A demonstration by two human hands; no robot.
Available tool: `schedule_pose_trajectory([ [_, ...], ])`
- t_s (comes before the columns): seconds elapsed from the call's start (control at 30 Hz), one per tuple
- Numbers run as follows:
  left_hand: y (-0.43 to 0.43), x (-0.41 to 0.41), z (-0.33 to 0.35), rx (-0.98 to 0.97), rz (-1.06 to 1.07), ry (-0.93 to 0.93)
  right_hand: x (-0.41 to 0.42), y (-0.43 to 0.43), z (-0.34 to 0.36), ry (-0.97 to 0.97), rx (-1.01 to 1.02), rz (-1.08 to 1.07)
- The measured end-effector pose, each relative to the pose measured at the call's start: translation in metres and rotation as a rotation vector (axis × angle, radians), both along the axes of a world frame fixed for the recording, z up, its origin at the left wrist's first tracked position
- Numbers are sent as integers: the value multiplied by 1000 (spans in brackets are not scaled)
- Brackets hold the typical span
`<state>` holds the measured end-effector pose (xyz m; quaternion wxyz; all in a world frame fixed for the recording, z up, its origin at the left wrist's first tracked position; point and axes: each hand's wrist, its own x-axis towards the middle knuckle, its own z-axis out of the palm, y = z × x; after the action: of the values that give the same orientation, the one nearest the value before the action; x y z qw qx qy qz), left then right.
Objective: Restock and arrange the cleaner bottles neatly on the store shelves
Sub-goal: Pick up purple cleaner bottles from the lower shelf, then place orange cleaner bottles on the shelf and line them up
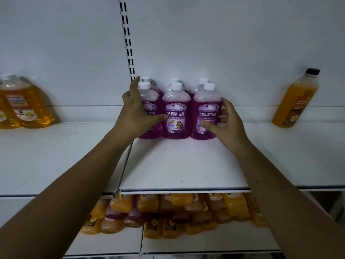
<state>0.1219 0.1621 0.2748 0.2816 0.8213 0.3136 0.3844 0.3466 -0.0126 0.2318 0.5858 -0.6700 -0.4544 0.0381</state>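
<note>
Several purple floor cleaner bottles (176, 113) with white caps stand upright in two rows at the back of the white shelf (179, 165). My left hand (136, 111) is wrapped around the front left bottle (149, 101), thumb across its label. My right hand (226, 124) presses against the right side of the front right bottle (206, 113), thumb on its label and fingers behind it. The rear bottles are mostly hidden by the front row.
Orange bottles (24, 105) stand at the far left of the shelf. One tall orange bottle with a black cap (296, 100) stands at the far right. The shelf below holds several orange and pink bottles (173, 212) lying down. A slotted upright (127, 40) runs up the back wall.
</note>
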Motion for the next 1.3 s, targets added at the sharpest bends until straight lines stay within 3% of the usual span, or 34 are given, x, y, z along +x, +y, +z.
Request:
schedule_pose_trajectory([
  [0.2,-2,-17,6,-42,-30,6,-2,-7,3,-15,3,-134],
  [0.33,-32,-54,8,110,35,73,-22,-31,20,-255,84,-283],
  [0.67,-156,-176,-24,383,103,144,-148,-131,-1,-471,39,-16],
  [0.8,-187,-217,-82,196,59,212,-186,-159,-52,-422,-50,123],
  [0.9,-173,-223,-135,-3,47,340,-193,-156,-95,-238,-196,184],
  [1.03,-134,-217,-197,-170,32,434,-187,-136,-148,-78,-453,157],
  [1.2,-56,-199,-267,-272,86,472,-169,-95,-202,131,-503,14],
  [1.3,-12,-181,-295,-337,102,470,-152,-65,-225,150,-548,-84],
])
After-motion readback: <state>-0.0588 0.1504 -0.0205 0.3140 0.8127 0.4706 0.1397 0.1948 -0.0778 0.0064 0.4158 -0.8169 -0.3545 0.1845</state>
